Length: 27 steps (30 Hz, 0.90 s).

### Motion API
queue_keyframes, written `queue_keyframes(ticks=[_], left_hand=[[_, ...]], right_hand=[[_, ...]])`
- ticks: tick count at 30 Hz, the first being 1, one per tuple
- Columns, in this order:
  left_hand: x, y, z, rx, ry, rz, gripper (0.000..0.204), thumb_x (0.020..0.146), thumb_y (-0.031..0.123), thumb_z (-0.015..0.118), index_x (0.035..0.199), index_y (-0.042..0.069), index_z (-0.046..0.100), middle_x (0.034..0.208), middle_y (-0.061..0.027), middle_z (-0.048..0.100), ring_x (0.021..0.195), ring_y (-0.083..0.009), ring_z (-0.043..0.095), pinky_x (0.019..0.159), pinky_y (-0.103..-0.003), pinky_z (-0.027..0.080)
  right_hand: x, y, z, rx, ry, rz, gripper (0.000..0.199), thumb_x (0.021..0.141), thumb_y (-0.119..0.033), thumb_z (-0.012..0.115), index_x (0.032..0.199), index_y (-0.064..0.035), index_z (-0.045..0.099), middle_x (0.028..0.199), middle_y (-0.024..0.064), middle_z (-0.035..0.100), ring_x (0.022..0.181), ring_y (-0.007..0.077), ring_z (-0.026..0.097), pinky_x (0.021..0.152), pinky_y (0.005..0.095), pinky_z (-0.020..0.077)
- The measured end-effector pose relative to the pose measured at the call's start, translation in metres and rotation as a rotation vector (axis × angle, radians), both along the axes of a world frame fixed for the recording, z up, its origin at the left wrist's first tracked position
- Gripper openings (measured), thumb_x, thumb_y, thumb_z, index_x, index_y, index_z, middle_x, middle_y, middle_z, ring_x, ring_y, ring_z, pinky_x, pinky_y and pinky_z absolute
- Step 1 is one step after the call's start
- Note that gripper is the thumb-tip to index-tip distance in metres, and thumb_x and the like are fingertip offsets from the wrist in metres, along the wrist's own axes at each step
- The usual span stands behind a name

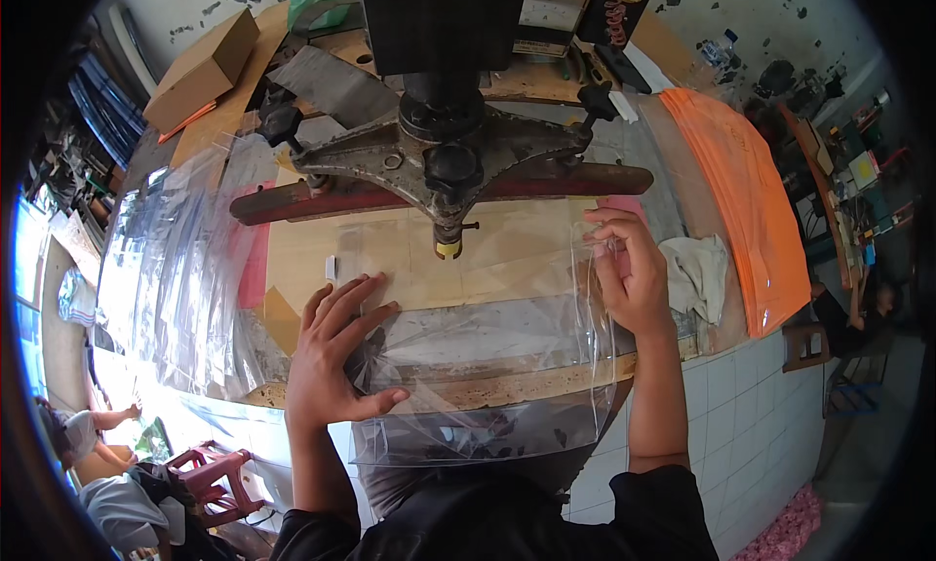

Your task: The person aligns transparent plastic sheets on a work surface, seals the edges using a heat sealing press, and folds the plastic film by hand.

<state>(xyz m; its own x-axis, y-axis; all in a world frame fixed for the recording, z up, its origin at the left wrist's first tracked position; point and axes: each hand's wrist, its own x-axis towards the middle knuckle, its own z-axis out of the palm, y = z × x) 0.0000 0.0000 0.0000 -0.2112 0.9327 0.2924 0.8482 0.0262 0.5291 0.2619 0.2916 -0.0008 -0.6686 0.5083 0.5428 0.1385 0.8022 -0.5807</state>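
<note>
left hand (338, 351) is spread on a clear thin plastic sheet (478, 347); right hand (634, 269) looks to be pinching its upper right corner, glare makes that hard to call. sheet hangs over the wooden worktable's (268, 395) front edge. beyond: long dull-red bar (575, 184), heaped clear plastic (185, 269) left, glossy orange stack (741, 210) right.

left hand (341, 351) spread on clear film (487, 351); right hand (632, 273) pinching its edge; metal bracket (370, 152) beyond

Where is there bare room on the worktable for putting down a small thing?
On the right, a narrow strip of worktable looks bare beyond the white cloth, along the orange stack. It is crowded at left with clear plastic sheets, mid-table with clear film and press.
</note>
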Motion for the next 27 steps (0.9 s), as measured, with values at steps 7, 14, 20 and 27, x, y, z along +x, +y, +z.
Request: queue_keyframes(ticks=[7, 14, 20, 27], left_hand=[[0.001, -0.005, 0.0, 0.091, 0.005, -0.016, 0.082, 0.066, 0.064, 0.076, 0.125, 0.007, 0.073, 0.148, -0.0191, 0.056, 0.136, -0.0427, 0.052, 0.117, -0.057, 0.032], [0.004, -0.013, 0.0, 0.233, -0.09, 0.02, 0.083, 0.079, 0.078, 0.06, 0.119, 0.006, 0.073, 0.15, -0.023, 0.053, 0.139, -0.0453, 0.047, 0.115, -0.056, 0.033], [0.002, -0.021, -0.003, 0.374, -0.228, 0.018, 0.076, 0.09, 0.075, 0.051, 0.105, 0.002, 0.07, 0.148, -0.0267, 0.052, 0.139, -0.045, 0.047, 0.115, -0.055, 0.034], [0.004, -0.024, -0.005, 0.383, -0.201, 0.038, 0.066, 0.091, 0.065, 0.059, 0.102, 0.0, 0.066, 0.147, -0.0256, 0.053, 0.138, -0.0437, 0.049, 0.113, -0.053, 0.039]], right_hand=[[-0.001, 0.0, 0.002, 0.124, 0.201, 0.085, 0.017, 0.088, 0.005, 0.058, 0.104, 0.0007, 0.059, 0.113, 0.0142, 0.069, 0.079, 0.0221, 0.062, 0.067, 0.0324, 0.049], [0.015, 0.003, 0.003, 0.15, 0.287, 0.131, 0.013, 0.082, -0.006, 0.064, 0.09, -0.0022, 0.054, 0.1, 0.0161, 0.067, 0.075, 0.0209, 0.058, 0.068, 0.0294, 0.0475], [0.023, -0.02, 0.008, 0.209, 0.377, 0.115, 0.014, 0.082, -0.009, 0.064, 0.088, -0.0027, 0.054, 0.099, 0.0167, 0.065, 0.075, 0.0232, 0.06, 0.069, 0.032, 0.0506], [0.035, -0.067, 0.014, 0.28, 0.422, 0.101, 0.015, 0.083, -0.011, 0.066, 0.09, -0.0028, 0.054, 0.102, 0.0189, 0.066, 0.076, 0.0222, 0.063, 0.069, 0.032, 0.0547]])
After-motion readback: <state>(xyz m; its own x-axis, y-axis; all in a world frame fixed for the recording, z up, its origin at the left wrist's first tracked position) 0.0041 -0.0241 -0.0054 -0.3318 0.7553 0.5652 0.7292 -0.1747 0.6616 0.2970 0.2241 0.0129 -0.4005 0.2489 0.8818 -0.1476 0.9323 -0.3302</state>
